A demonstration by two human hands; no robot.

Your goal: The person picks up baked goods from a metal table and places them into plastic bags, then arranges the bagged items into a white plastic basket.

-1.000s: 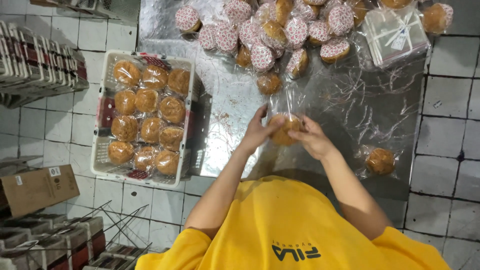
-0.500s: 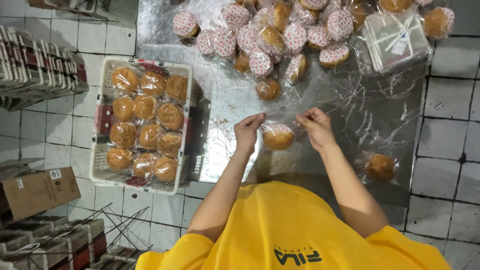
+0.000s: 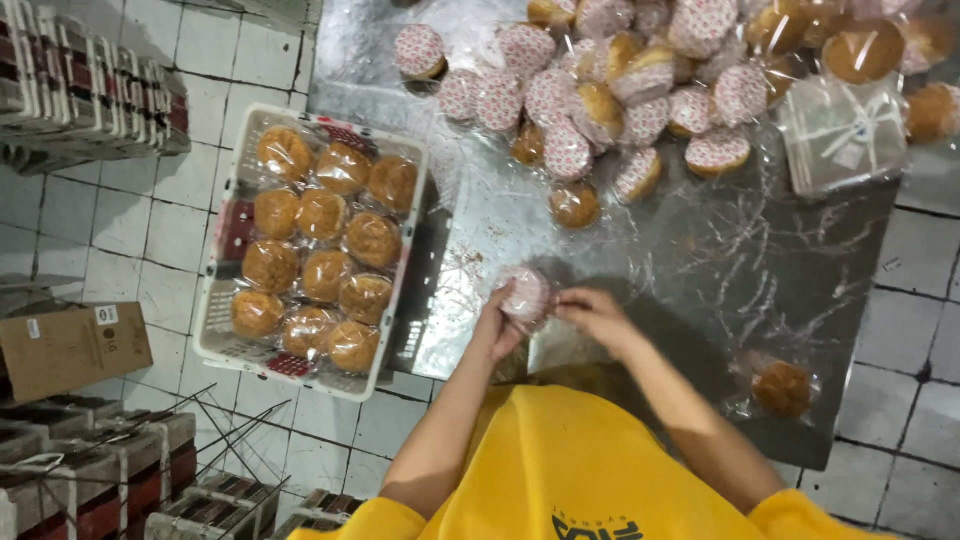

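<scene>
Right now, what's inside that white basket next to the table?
The white basket is full of round golden-brown buns, each wrapped in clear plastic, laid in rows. A bit of red shows at the bottom edges. Whatever lies under the buns is covered, so more layers cannot be seen.

Bun in hands: you cover much of the paper-cupped bun [image 3: 527,296] with your left hand [image 3: 497,325] and right hand [image 3: 592,312]; it's blurred.
Top edge: the pile of wrapped buns [image 3: 640,80] is cut off.
Left edge: stacked grey trays [image 3: 80,95] run out of view.
</scene>
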